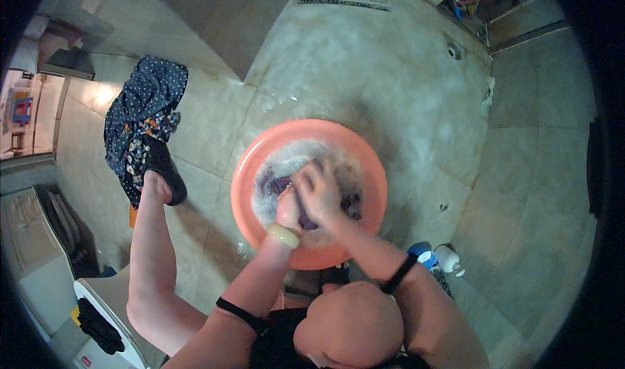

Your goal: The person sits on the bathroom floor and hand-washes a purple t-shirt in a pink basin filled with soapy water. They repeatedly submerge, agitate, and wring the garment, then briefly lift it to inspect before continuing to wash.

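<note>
An orange plastic basin [244, 213] of sudsy water stands on the tiled floor in front of me. Dark purple wet cloth [308, 220] is bunched in it, partly under my hands. My left hand [288, 210], below a pale bangle [283, 235], grips some of this cloth. Against it, over the cloth, lies my right hand [317, 188], blurred, with curled fingers that also close on the cloth. White foam [266, 213] floats along the basin's left side, and a darker patterned piece of cloth [351, 205] shows at the right.
Polka-dot fabric [156, 83] lies on the floor at the left, beside my black shoe [166, 174]. A white bottle [448, 257] and a blue container [422, 254] stand right of my arm. A floor squeegee [344, 0] is at the top, a drain [454, 51] at the upper right.
</note>
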A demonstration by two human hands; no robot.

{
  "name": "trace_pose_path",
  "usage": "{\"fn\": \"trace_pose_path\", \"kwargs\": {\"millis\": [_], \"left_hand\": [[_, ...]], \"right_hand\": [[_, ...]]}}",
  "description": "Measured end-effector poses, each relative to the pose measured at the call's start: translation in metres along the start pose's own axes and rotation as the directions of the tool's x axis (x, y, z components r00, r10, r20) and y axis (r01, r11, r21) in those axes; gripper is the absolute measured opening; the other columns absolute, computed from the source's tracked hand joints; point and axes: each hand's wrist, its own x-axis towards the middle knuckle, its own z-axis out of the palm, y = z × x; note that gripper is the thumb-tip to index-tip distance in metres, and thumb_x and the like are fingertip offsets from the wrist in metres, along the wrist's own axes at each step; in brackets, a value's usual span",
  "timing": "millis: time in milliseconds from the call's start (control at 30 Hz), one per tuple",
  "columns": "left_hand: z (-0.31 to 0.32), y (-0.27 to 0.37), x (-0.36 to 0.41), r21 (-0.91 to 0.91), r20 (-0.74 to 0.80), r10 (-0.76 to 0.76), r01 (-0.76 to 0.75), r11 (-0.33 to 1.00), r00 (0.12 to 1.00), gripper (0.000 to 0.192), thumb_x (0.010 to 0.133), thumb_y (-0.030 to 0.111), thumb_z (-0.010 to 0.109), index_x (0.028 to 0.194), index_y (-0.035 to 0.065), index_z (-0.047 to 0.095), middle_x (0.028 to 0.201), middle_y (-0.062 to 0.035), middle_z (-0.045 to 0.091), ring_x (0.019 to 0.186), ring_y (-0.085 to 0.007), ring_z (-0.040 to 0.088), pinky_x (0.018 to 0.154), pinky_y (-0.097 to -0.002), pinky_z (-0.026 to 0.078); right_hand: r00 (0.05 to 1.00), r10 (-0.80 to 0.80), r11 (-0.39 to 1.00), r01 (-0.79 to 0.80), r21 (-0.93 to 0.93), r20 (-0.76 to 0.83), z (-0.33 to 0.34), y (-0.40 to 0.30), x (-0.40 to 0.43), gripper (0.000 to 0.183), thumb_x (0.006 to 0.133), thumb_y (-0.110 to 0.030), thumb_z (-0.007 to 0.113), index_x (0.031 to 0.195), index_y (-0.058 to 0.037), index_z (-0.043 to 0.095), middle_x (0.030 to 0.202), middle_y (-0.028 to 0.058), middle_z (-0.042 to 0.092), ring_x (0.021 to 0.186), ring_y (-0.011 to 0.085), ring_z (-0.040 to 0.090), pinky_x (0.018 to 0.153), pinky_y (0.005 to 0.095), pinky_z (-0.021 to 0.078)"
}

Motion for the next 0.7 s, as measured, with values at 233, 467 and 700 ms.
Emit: {"fn": "trace_pose_path", "kwargs": {"millis": [233, 467, 700], "left_hand": [[0.002, 0.017, -0.025, 0.075, -0.121, -0.196, 0.206, 0.976, 0.973, 0.040, 0.104, 0.028, 0.053, 0.132, 0.0009, 0.060, 0.124, -0.0091, 0.067, 0.109, -0.0202, 0.067, 0.100, -0.0347, 0.052], [0.013, 0.043, -0.038, 0.956, 0.218, 0.468, -0.284, 0.076, 0.857, 0.046, 0.092, 0.034, 0.072, 0.131, 0.0111, 0.062, 0.123, -0.0159, 0.060, 0.117, -0.0345, 0.056, 0.104, -0.0505, 0.043], [-0.003, -0.004, 0.020, 0.833, 0.200, -0.052, -0.198, -0.516, 0.978, 0.092, 0.085, 0.035, 0.076, 0.161, 0.0389, 0.025, 0.165, -0.0179, 0.022, 0.147, -0.0550, 0.024, 0.119, -0.0595, 0.030]], "right_hand": [[0.998, -0.023, 0.985, 0.013, -0.170, -0.058, 0.021, 0.067, -0.018, 0.025, 0.095, -0.031, 0.061, 0.090, -0.0090, 0.072, 0.098, 0.0167, 0.067, 0.090, 0.0401, 0.066, 0.079, 0.0522, 0.0529], [0.964, -0.155, 0.911, 0.055, -0.409, -0.215, -0.027, 0.113, -0.022, 0.041, 0.091, -0.037, 0.075, 0.121, -0.0122, 0.064, 0.122, 0.0311, 0.055, 0.104, 0.0461, 0.061, 0.078, 0.0501, 0.0549], [0.908, 0.415, 0.722, -0.367, -0.586, -0.057, 0.026, 0.123, -0.051, 0.067, 0.092, -0.059, 0.063, 0.147, -0.0222, 0.052, 0.149, 0.0324, 0.039, 0.137, 0.0533, 0.039, 0.109, 0.0595, 0.0388]]}}
